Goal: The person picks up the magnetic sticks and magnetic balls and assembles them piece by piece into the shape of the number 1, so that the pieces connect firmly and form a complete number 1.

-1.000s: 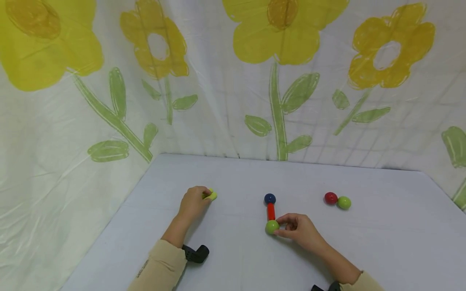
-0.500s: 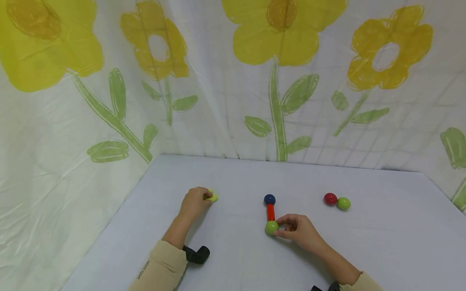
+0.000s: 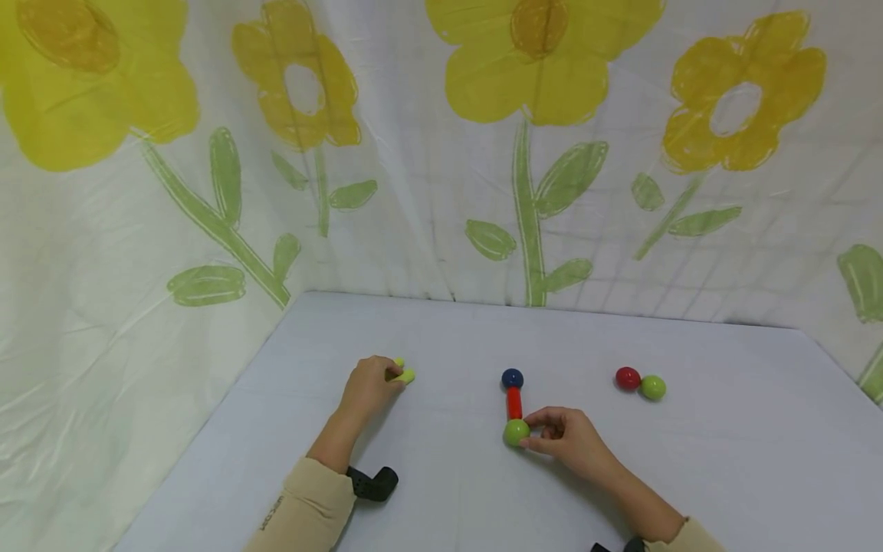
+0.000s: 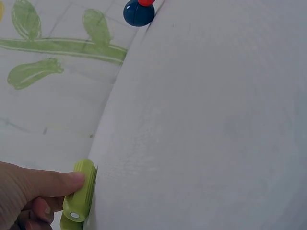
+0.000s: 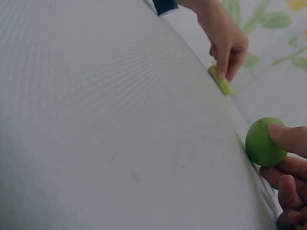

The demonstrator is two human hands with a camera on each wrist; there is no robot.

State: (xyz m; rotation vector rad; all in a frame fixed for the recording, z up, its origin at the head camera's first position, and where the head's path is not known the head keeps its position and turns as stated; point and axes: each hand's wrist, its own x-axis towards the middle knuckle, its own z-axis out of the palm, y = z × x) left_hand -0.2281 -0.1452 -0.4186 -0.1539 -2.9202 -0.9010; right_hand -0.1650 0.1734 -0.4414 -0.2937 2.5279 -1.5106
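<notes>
My left hand (image 3: 368,386) pinches a ribbed yellow-green toy rod (image 4: 82,194) between thumb and fingers, near the left of the table. A second yellow-green rod (image 3: 399,362) lies just behind it, partly hidden by the fingers. Right of the table's middle, my right hand (image 3: 575,442) pinches a green ball (image 3: 516,433) by its right side. That ball forms the near end of a straight piece, with a red rod (image 3: 514,403) in the middle and a dark blue ball (image 3: 513,378) at the far end.
A red ball (image 3: 628,378) and another green ball (image 3: 653,387) sit side by side at the right of the white table (image 3: 455,475). A curtain (image 3: 414,230) painted with flowers hangs along the table's back and left edges.
The yellow-green rod under my left fingers has shifted slightly right and nearer to me, so a gap now shows between it and the second rod. My right hand stays in place.
</notes>
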